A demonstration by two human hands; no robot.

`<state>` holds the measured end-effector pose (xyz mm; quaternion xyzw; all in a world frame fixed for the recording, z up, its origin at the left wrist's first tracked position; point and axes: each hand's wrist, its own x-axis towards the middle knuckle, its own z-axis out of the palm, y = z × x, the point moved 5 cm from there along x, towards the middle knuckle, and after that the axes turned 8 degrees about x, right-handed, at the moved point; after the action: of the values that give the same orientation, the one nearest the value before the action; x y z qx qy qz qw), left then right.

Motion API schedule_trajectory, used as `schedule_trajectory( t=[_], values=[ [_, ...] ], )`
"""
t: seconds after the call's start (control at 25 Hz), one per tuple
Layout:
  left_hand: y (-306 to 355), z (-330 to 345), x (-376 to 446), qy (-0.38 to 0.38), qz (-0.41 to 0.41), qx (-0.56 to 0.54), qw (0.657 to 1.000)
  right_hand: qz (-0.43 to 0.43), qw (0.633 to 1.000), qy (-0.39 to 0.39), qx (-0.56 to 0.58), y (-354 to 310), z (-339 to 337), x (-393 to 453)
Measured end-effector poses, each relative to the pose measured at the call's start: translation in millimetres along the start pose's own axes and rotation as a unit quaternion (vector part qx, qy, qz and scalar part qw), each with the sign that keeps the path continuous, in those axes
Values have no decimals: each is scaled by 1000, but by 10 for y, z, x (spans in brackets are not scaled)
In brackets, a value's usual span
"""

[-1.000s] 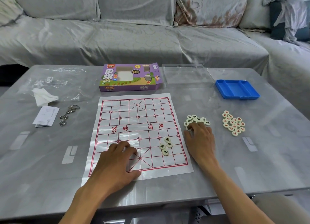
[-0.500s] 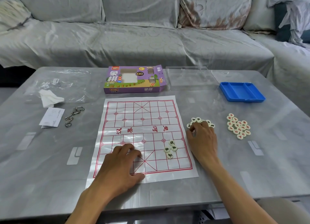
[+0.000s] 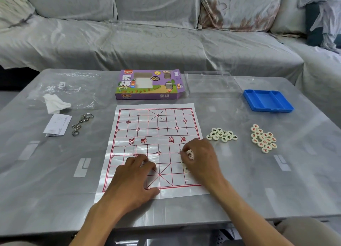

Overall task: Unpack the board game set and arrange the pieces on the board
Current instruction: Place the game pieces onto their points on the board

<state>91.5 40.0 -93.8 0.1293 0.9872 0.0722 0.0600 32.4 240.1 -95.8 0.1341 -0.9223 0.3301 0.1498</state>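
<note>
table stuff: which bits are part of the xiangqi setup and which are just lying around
Part of the job:
- paper board
- black-lettered pieces
- red-lettered pieces
- piece in the right hand
- purple xiangqi box
- blue tray
- clear plastic cover

Just lying about:
- metal wire puzzle
- folded leaflet
- crumpled tissue
- clear plastic bag

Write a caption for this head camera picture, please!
Right hand sets a piece on the xiangqi board; left hand rests on it.

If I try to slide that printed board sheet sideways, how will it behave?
The board sheet looks thin, glossy and rippled, so it is probably floppy and light. On the smooth table it may slip easily; the left hand pressing it suggests so.
</note>
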Motion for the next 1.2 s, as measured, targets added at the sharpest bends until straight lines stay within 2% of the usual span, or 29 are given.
schedule_trajectory(
  t=[0.08,0.12,0.24,0.36,0.64,0.8,0.92,1.0,1.08,1.12,1.2],
  values=[
    [-1,-2,-7,2,1,-1,1000,-35,998,-50,-32,-47,124,-20],
    [-3,-2,-11,4,1,-2,1000,-35,998,-38,-30,-13,89,22],
    [-12,11,-20,3,2,2,1000,28,996,63,-63,201,-221,164],
    [-13,4,-17,2,1,-2,1000,91,979,20,-179,480,-319,235],
    [-7,-6,-13,-1,-2,-6,1000,61,988,-7,-141,579,-366,245],
    [-3,-14,-20,-2,-1,-11,1000,-3,987,-76,-140,515,-388,304],
    [0,-18,-12,-4,-1,-8,1000,32,996,-42,-72,433,-436,326],
    [-1,-17,-8,-7,-2,-6,1000,0,999,-36,-27,236,-338,289],
    [0,-12,-1,-9,-2,-5,1000,-35,997,-39,-63,108,-226,251],
    [-4,-11,-4,-8,-2,-7,1000,-26,995,-22,-98,127,-245,283],
    [-11,-9,-13,-7,0,-8,1000,44,986,16,-161,285,-417,361]
  ],
)
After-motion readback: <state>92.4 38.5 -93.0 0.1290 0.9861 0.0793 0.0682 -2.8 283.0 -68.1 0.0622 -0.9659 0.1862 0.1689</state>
